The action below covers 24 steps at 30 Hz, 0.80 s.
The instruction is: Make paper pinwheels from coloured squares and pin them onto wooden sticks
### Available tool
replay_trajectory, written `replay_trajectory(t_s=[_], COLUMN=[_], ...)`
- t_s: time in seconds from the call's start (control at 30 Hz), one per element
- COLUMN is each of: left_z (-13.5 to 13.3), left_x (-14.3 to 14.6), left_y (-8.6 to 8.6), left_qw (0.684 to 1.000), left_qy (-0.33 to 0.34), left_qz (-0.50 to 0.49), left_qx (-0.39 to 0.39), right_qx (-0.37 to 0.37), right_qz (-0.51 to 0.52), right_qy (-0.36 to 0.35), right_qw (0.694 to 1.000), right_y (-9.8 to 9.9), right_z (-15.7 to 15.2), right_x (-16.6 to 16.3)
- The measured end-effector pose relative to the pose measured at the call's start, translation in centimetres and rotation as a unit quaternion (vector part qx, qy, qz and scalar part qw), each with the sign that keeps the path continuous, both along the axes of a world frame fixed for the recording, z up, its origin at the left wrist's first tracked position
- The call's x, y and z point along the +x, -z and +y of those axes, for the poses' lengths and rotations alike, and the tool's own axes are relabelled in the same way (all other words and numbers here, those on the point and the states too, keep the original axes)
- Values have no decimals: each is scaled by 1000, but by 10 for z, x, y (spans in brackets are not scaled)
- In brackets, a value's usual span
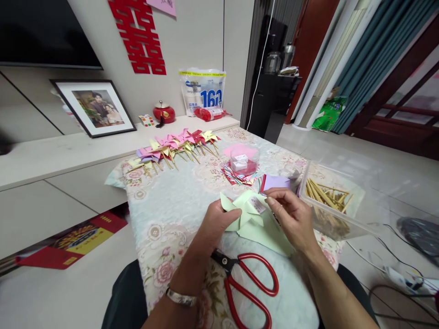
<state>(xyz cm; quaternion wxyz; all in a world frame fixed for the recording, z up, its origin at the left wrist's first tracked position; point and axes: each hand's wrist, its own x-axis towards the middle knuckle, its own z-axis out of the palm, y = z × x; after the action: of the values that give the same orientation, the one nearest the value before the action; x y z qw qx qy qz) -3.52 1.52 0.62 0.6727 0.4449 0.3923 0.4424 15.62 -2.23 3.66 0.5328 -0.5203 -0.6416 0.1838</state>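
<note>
My left hand [219, 220] grips a pale green paper pinwheel [246, 214] at its left side, thumb on top. My right hand [292, 214] is closed in a pinch at the pinwheel's right tip; what lies between its fingertips is too small to tell. A small whitish printed piece [258, 204] shows among the blades near those fingertips. Beneath the pinwheel lies a pale green paper sheet [270, 235], partly hidden by my right hand. Red-handled scissors [244, 278] rest on the cloth close to me, their blade tips hidden by my left wrist.
Finished pinwheels on sticks [176, 144] lie along the table's far left. A clear round tub [244, 160] stands on patterned paper, beside purple paper [277, 182]. At the right, a clear plastic box [332, 205] holds many thin sticks. A floral tablecloth [164, 246] covers the table.
</note>
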Motion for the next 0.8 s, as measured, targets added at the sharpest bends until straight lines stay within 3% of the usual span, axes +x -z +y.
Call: replay_trajectory(t_s=[0.23, 0.8], left_z=[0, -4], left_x=[-1, 3], left_y=[5, -7], left_qw=[999, 997], left_qy=[8, 0], left_qz=[-28, -62], left_qx=[-17, -45], right_qx=[-75, -95], right_qz=[76, 95], right_qy=[-19, -77], right_qw=[994, 988], right_y=[5, 11], right_z=[2, 4], right_x=[0, -5])
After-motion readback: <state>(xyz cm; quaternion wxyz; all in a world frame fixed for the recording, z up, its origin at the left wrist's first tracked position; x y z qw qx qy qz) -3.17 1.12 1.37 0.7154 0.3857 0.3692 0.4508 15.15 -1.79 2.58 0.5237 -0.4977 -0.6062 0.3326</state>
